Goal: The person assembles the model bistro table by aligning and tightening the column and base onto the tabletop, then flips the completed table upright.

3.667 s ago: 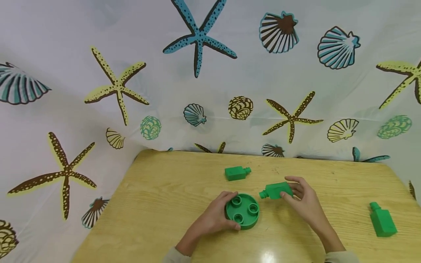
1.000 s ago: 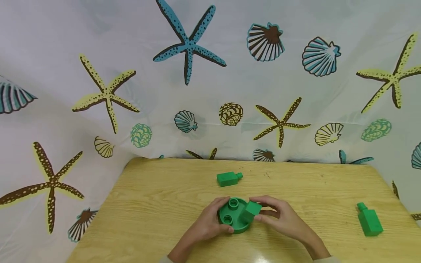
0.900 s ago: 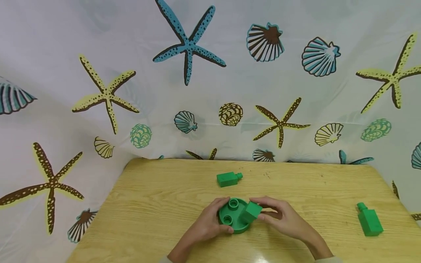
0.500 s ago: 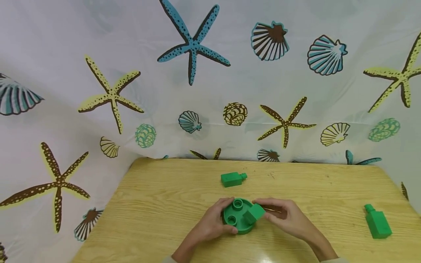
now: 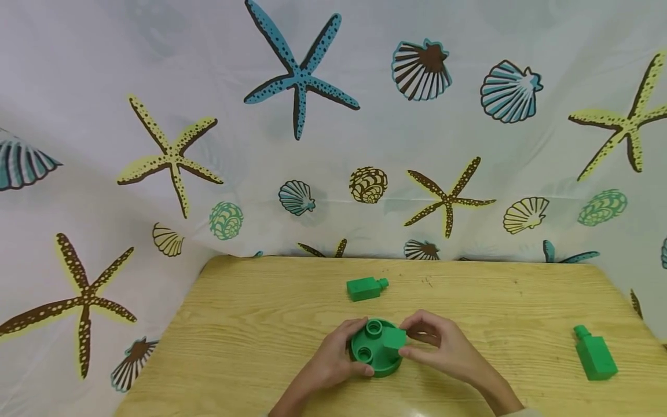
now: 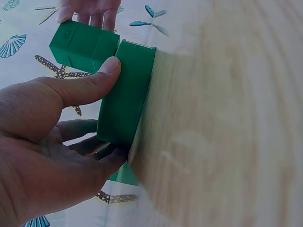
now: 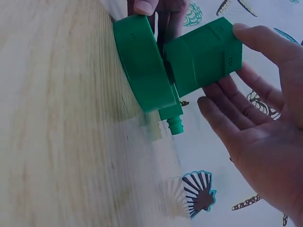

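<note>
A round green base [image 5: 383, 371] with a raised rim lies on the table, and my left hand [image 5: 333, 356] grips its left side. Two ringed sockets show inside it. A green rectangular block [image 5: 394, 339] stands on the base's right part, its threaded neck hidden beneath it. Thumb and fingers of my right hand [image 5: 448, 350] pinch this block from the right. In the right wrist view the block [image 7: 206, 54] sits roughly square to the base [image 7: 142, 61]. The left wrist view shows my left thumb and fingers around the base's wall [image 6: 128, 90].
Another green block [image 5: 365, 288] with a threaded neck lies behind the base. A further one [image 5: 596, 356] lies at the right of the wooden table [image 5: 250, 324]. A white cloth [image 5: 333, 145] printed with starfish and shells hangs at the back and sides.
The right hand first held the block apart from the base, neck to the left. It brought the block onto the base, where its tilt has since lessened. The left hand keeps its grip.
</note>
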The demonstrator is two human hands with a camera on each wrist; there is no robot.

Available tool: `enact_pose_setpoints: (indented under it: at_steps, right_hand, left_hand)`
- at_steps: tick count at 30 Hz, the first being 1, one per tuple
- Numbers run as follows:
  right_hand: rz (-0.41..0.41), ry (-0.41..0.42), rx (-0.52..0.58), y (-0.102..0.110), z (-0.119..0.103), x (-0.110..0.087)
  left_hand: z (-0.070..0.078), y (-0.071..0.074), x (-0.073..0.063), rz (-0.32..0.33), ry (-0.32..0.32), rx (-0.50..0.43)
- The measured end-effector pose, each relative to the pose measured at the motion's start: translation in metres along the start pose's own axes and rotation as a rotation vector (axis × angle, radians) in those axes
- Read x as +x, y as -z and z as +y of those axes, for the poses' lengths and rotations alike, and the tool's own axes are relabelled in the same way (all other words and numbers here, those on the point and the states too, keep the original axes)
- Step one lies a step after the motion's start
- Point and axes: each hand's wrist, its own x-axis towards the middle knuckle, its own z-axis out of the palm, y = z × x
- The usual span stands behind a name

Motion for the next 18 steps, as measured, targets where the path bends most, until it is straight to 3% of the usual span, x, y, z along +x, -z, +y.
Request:
enact_pose_setpoints:
  at_steps: [9,18]
  right_hand:
    - [-0.030,0.065,-0.137,-0.0105,0.0005,0.0086]
    - [-0.049,0.035,-0.112,-0.0054,0.0025,0.0085]
  left_hand:
    - [0.0002,0.0000,-0.0005,0.000,-0.008,-0.007]
    - [0.0004,0.0001,-0.0012,-0.018,0.004,-0.022]
